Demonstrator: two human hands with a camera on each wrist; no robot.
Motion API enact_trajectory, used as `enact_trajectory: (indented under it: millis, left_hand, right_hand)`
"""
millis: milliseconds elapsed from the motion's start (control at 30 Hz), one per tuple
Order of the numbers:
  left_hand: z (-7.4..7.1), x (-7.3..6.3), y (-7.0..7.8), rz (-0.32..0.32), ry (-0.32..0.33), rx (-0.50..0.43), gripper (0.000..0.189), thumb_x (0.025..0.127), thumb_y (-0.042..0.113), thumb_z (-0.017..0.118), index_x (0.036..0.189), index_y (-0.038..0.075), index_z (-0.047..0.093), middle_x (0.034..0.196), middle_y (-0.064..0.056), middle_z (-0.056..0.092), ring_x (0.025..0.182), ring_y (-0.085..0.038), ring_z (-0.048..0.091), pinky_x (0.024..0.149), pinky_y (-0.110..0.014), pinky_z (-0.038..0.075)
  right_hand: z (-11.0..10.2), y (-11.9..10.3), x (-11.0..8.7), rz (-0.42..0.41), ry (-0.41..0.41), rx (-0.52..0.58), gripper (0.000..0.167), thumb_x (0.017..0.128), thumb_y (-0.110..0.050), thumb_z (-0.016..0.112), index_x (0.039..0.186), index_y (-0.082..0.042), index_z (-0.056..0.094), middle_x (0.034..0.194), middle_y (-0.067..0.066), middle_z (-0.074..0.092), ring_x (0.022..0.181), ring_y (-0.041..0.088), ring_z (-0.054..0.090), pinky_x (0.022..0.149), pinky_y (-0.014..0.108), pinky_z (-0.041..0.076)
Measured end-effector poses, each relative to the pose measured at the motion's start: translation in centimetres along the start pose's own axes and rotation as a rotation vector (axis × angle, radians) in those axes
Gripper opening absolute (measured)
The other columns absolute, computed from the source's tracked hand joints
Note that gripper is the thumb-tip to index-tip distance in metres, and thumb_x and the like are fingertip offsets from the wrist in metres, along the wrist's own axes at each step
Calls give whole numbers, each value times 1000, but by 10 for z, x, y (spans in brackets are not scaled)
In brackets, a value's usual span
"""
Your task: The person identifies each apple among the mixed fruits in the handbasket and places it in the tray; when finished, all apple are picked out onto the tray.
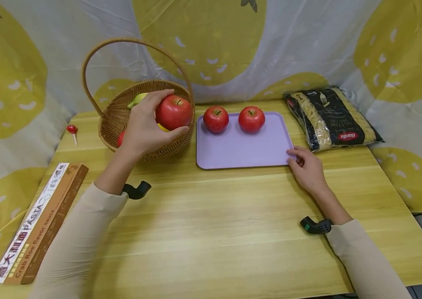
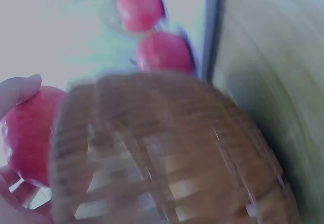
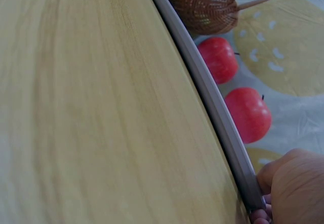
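My left hand [image 1: 145, 122] grips a red apple [image 1: 174, 112] over the right side of a wicker basket [image 1: 115, 118]. In the left wrist view that apple [image 2: 33, 138] shows between thumb and fingers beside the blurred basket wall [image 2: 172, 148]. Inside the basket, a green-yellow fruit [image 1: 138, 99] and a bit of something red [image 1: 121, 138] show; my hand hides the rest. With my right hand [image 1: 308, 170] I pinch the right front corner of a lilac tray [image 1: 246, 149]. Two more red apples, one left [image 1: 216, 119] and one right [image 1: 251, 119], sit along the tray's back.
A black pasta bag [image 1: 332, 118] lies right of the tray. On the left are a long pasta box [image 1: 40, 224] and a red lollipop [image 1: 72, 129]. The basket's tall handle [image 1: 132, 40] arches up behind my left hand. A lemon-print cloth [image 1: 211, 50] hangs behind the wooden table [image 1: 211, 232].
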State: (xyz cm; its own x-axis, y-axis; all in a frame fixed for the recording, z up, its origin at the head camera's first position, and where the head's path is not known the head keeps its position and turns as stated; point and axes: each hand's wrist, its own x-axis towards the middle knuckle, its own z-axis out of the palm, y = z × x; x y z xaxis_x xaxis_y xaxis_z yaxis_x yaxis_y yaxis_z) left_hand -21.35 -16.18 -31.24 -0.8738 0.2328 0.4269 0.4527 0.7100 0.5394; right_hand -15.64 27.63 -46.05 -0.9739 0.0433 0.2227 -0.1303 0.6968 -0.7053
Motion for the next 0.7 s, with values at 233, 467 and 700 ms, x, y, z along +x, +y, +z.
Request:
enact_trajectory:
  millis: [233,467,700]
  left_hand:
    - [29,0,26,139,-34,-94,81,70,45,91,139,17,59,134,2,64,121,-16,61,101,-44,53]
    - [64,3,43,143,-119,-228,78,68,37,92,133,18,55,127,4,64,110,-11,62,96,-35,57]
    - [99,-1,45,67,-211,-158,84,71,49,91,139,16,53,136,-3,59,119,-23,60,101,-45,54]
  right_hand:
    - [-2,-2,0,11,-6,-6,32,99,-10,62,127,3,70,143,25,58,89,24,52,73,18,36]
    - [-2,-2,0,13,-4,-13,31,99,-10,62,126,3,70,143,24,58,89,24,52,73,18,35]
    - [-1,-1,0,12,-9,-10,31,99,-10,62,127,3,70,143,24,58,89,24,52,73,19,35]
